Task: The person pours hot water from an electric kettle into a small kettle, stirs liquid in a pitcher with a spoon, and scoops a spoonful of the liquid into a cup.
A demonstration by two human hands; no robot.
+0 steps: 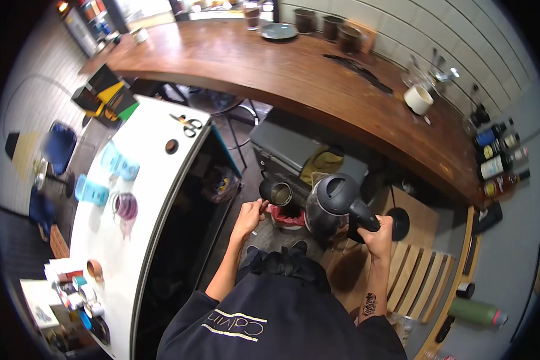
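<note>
- Your left hand (249, 219) has its fingers closed on the handle of a small metal cup (281, 193), held in front of you near a red-lined bin (277, 218).
- Your right hand (378, 236) wraps its fingers around the handle of the dark-lidded kettle (326, 219).
- The kettle is just right of the cup, left of a slatted wooden rack (409, 271).

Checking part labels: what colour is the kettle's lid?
The lid is dark grey, clearest in the head view.
</note>
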